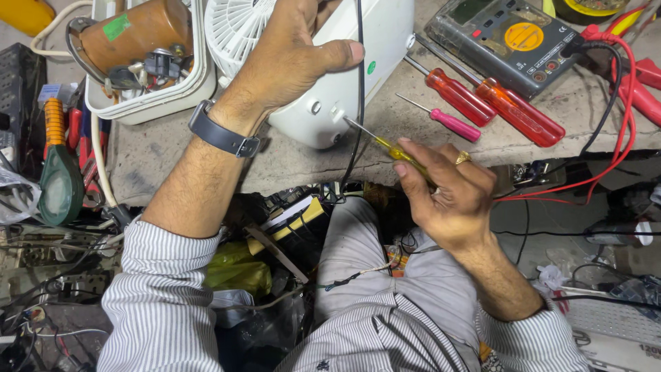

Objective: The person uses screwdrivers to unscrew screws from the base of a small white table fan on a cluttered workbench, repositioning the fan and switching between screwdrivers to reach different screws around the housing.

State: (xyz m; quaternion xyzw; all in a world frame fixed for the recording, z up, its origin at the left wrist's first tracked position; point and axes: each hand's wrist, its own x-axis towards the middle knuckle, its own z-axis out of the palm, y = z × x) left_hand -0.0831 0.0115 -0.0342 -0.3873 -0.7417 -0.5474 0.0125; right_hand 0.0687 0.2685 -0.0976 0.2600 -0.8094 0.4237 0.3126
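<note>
My left hand [289, 58] grips the top of a white plastic fan housing [344, 83] that lies on the grey workbench [289, 165]; a dark watch sits on that wrist. My right hand [447, 189], with a ring on one finger, holds a thin yellow-handled screwdriver [385, 146]. Its tip touches a small white tab at the housing's lower edge. A black cable [359, 89] hangs across the housing.
Two red-handled screwdrivers [509, 110] and a small pink one [451, 124] lie to the right, beside a grey multimeter [509, 41] with red leads [623, 103]. A white tub with a motor [138, 48] stands at back left. Tools, wires and clutter fill the space below the bench edge.
</note>
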